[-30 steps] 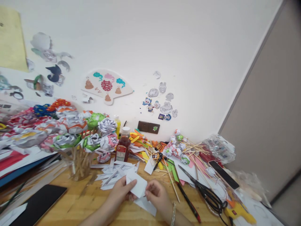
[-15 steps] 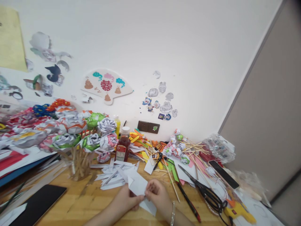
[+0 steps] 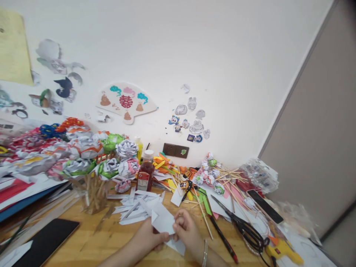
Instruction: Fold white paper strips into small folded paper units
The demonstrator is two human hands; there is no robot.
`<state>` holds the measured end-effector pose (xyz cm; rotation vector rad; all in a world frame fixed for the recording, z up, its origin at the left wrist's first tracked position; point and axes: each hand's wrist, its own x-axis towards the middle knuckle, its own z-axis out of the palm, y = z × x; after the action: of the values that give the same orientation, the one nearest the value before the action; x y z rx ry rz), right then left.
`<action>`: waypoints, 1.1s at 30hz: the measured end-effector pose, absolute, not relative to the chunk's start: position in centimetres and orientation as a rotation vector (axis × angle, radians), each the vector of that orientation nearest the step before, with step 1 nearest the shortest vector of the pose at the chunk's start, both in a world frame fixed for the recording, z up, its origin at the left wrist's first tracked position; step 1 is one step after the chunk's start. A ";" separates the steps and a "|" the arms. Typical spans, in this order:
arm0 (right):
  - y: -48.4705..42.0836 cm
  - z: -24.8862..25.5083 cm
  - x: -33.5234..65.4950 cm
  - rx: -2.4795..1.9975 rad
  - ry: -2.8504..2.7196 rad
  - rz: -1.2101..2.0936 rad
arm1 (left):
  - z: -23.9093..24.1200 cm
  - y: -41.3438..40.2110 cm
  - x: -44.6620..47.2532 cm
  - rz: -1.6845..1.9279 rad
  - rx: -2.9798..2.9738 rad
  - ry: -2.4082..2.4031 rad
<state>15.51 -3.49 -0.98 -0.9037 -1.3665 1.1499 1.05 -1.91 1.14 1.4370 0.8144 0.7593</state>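
Between my two hands is a sheet of white paper (image 3: pixel 164 219) with a folded corner at its upper left. My left hand (image 3: pixel 152 237) pinches its lower left side, thumb on top and fingers underneath. My right hand (image 3: pixel 185 229) grips the right edge with thumb and curled fingers; a bracelet circles that wrist. Just beyond the paper lies a loose pile of folded white paper strips (image 3: pixel 133 207) on the wooden table (image 3: pixel 111 237).
Paper flowers on sticks (image 3: pixel 83 165) crowd the left, near a red-brown bottle (image 3: pixel 145 174). A black phone-like slab (image 3: pixel 50 241) lies at front left. On the right are a pen (image 3: pixel 222 239), black scissors (image 3: pixel 247 230), a yellow glue gun (image 3: pixel 285 252) and a phone (image 3: pixel 265 206).
My left thumb has slid slightly left along the paper, away from my right fingers. The paper stays held in both hands, almost in the same place.
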 end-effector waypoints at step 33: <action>-3.6 -1.3 15.7 -0.988 -1.461 1.052 | -0.1 -0.7 1.2 0.849 1.442 0.822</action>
<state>15.70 -3.64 -1.34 -0.9884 -1.4613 1.0516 1.20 -0.73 -0.12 1.4421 0.8225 0.8493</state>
